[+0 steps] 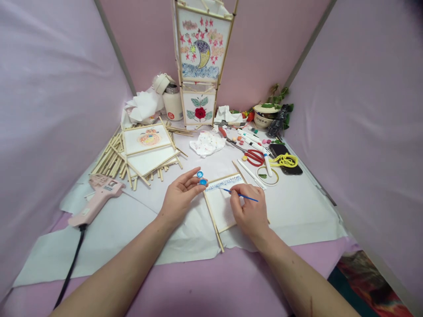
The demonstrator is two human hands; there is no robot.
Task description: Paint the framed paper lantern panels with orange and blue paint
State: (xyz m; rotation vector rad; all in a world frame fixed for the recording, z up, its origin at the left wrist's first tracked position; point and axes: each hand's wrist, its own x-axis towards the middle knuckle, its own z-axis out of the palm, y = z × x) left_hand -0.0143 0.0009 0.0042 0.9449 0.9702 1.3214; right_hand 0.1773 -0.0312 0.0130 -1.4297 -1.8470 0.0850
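Observation:
My left hand point(181, 192) pinches a small pot of blue paint point(203, 182), its flip lid point(200, 174) standing open above the fingers. In my right hand point(250, 209) is a thin blue paintbrush point(248, 197), held like a pen with its tip pointing left. The tip is at the white panel, just under a band of blue dabs point(228, 181); whether it touches cannot be made out. That panel point(222, 209) is framed in thin wooden sticks and lies flat in front of me. My right hand covers part of its right side.
A pink glue gun point(97, 198) lies left, near a pile of wooden sticks point(112, 154) and another painted frame point(148, 140). Behind stands a tall decorated lantern point(200, 57). Red-handled scissors point(255, 157), white markers point(267, 162), yellow cord point(284, 160) and a phone point(295, 166) lie right.

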